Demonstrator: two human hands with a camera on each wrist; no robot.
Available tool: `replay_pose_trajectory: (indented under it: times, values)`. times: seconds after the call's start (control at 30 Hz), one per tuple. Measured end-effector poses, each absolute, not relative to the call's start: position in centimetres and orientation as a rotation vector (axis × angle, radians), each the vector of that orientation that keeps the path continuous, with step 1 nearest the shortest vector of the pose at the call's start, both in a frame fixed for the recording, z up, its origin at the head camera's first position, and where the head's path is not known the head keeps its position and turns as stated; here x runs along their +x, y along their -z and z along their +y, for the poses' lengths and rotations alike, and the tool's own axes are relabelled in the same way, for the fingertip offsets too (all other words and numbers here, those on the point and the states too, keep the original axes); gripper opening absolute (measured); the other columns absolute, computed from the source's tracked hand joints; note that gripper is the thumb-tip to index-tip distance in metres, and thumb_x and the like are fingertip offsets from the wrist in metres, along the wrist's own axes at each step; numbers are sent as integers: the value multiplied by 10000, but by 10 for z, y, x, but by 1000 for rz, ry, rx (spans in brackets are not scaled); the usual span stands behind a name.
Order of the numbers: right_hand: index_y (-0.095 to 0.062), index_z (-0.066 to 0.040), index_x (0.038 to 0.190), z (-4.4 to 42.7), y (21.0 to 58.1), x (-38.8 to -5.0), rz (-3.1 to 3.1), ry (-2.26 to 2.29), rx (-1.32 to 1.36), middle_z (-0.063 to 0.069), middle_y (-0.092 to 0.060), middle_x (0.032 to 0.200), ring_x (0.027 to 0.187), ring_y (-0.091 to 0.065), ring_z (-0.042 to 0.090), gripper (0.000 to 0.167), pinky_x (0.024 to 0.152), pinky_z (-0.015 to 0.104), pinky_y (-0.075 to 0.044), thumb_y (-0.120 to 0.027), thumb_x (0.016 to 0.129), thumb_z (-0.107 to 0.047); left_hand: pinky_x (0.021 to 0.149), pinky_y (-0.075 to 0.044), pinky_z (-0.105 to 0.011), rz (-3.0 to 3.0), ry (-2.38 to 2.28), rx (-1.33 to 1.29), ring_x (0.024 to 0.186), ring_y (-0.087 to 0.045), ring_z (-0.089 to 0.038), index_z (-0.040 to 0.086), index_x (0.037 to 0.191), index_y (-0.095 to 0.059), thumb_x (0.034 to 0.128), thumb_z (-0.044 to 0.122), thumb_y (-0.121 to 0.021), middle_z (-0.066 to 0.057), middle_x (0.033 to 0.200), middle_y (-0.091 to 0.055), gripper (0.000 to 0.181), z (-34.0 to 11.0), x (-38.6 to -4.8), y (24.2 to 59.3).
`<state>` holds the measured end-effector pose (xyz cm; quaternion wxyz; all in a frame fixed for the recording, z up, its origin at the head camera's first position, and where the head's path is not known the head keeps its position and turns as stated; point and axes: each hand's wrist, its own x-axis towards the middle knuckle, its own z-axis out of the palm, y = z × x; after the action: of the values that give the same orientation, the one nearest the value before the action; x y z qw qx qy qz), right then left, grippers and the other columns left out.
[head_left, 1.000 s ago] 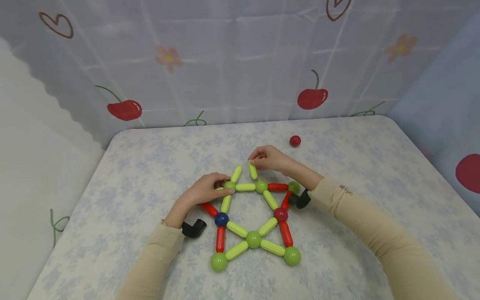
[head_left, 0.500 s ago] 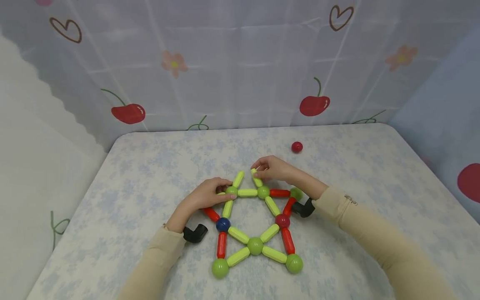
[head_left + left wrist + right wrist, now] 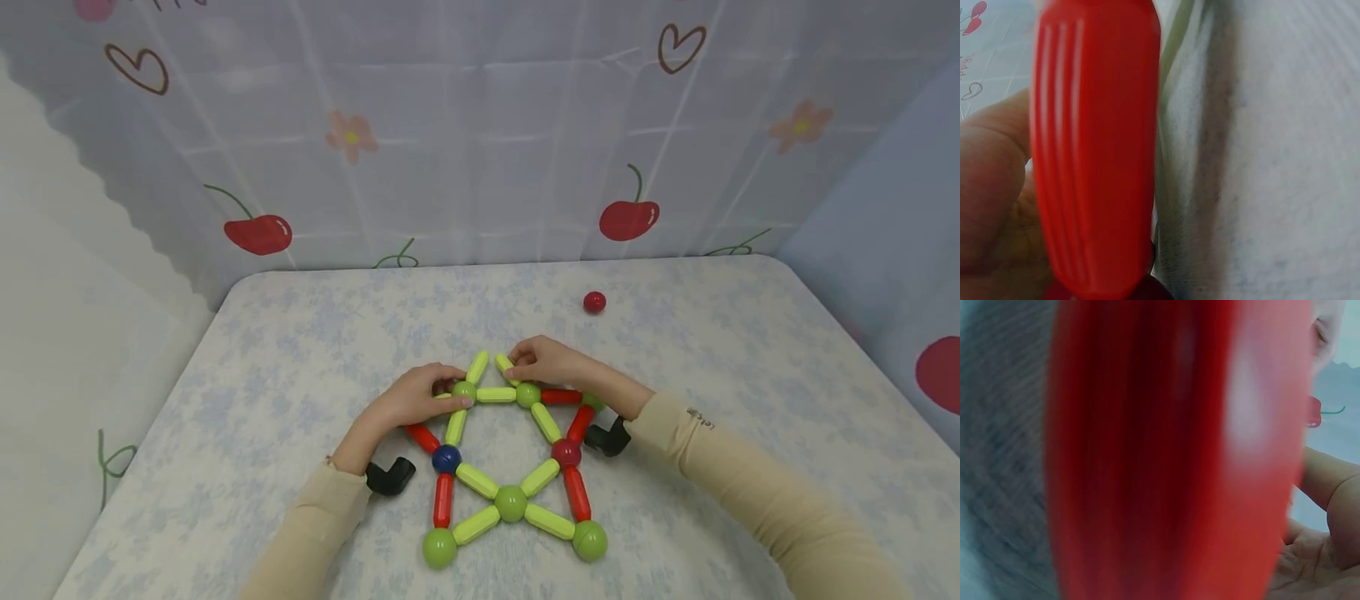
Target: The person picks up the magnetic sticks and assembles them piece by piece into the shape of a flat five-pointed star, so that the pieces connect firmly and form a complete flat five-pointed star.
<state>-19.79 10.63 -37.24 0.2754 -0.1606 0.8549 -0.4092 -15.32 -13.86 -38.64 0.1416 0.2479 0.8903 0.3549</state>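
A star-like frame of magnetic building sticks and balls lies flat on the table. My left hand (image 3: 420, 395) grips the green ball (image 3: 464, 391) at its upper left, thumb in front and fingers behind. From that ball a yellow-green stick (image 3: 477, 367) points away. My right hand (image 3: 551, 361) pinches another yellow-green stick (image 3: 505, 365), whose lower end meets the upper-right green ball (image 3: 528, 394). The far ends of these two sticks lean towards each other, a small gap between them. A red stick (image 3: 1097, 150) fills much of the left wrist view; another red stick (image 3: 1166, 450) blurs the right one.
A loose red ball (image 3: 595, 302) sits farther back on the patterned table (image 3: 337, 317). The frame's near part has a blue ball (image 3: 446, 459), a red ball (image 3: 566, 452) and several green balls. A printed curtain (image 3: 465, 150) hangs behind the table's far edge.
My right hand has brought its yellow-green stick down and nearer, its lower end now against the upper-right green ball. The left hand keeps its grip. The head view has tipped up slightly.
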Motion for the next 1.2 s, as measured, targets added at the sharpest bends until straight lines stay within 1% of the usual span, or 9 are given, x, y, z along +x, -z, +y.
replay_pose_trajectory:
  times: [0.17,0.33,0.57,0.63,0.8,0.9,1.03,1.13,1.2]
  values:
    - [-604,34,1076,105,376,-194,2349,1079,-399,59,-593,847,736,-508,153,276,660,251,-423,-645,900,-174,697,-420,-299,2565,-1032,702,795,-488,-151,3,1231,-587,876,292,-674,-15,964,-568,466,-138,-150,387]
    - [-606,20,1065,105,378,-191,2354,1068,-367,55,-599,853,746,-518,157,273,672,258,-433,-649,898,-191,702,-423,-308,2552,-1035,695,801,-491,-156,3,1232,-588,875,294,-674,-19,969,-571,468,-139,-147,387]
    - [-611,22,1084,108,377,-197,2403,1058,-399,62,-620,892,781,-538,169,300,702,278,-447,-648,898,-210,674,-406,-294,2566,-1046,750,765,-468,-147,23,1236,-594,886,278,-663,-7,948,-560,439,-139,-154,387]
    - [-607,24,1090,108,375,-197,2401,1059,-399,61,-620,892,781,-538,168,305,703,278,-447,-646,900,-211,669,-408,-301,2560,-1043,760,761,-468,-157,6,1236,-588,893,274,-654,-16,947,-560,441,-139,-155,386]
    - [-604,26,1068,106,375,-194,2358,1083,-419,53,-607,848,737,-522,152,273,668,261,-437,-638,906,-191,744,-439,-326,2509,-1064,681,843,-522,-161,4,1239,-584,925,297,-605,-37,1010,-584,431,-137,-155,383]
    - [-605,27,1049,107,375,-193,2358,1096,-436,46,-592,819,715,-506,142,253,655,253,-426,-636,905,-179,759,-447,-333,2525,-1078,650,850,-541,-158,8,1206,-607,935,301,-586,-34,992,-603,400,-132,-156,383]
    - [-604,30,1046,107,374,-194,2356,1097,-452,45,-579,805,702,-495,140,247,646,251,-419,-635,905,-171,704,-443,-317,2599,-1093,572,766,-535,-148,32,1089,-670,920,292,-608,-6,886,-613,316,-124,-159,386]
    - [-600,27,1048,107,375,-195,2346,1099,-467,46,-585,807,695,-497,142,243,640,256,-419,-631,909,-169,677,-442,-311,2653,-1114,463,733,-538,-140,59,1003,-698,911,302,-619,3,856,-620,271,-116,-158,388]
    - [-597,24,1050,108,376,-195,2341,1097,-477,44,-590,811,694,-500,141,241,640,256,-421,-629,911,-172,665,-442,-310,2674,-1127,397,723,-540,-140,71,976,-704,908,310,-620,4,854,-623,263,-113,-158,390]
